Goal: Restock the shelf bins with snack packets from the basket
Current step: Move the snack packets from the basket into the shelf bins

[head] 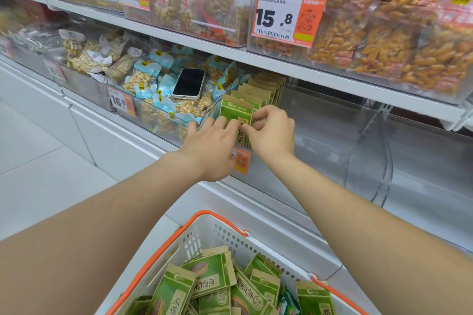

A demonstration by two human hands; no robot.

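The right hand (273, 133) pinches the near edge of the front green packet (236, 109) with curled fingers, while the left hand (213, 142) lays fairly straight fingers flat against its face. That packet stands upright at the front of the clear bin (320, 120), closing a row of matching packets (266, 87) behind it. Left of the bin, a phone (189, 83) lies on peanut packets. Below the bin, the basket (217, 233) holds many loose green packets (212, 273). The step appears to be seating and squaring this packet; next comes letting go and reaching down for another.
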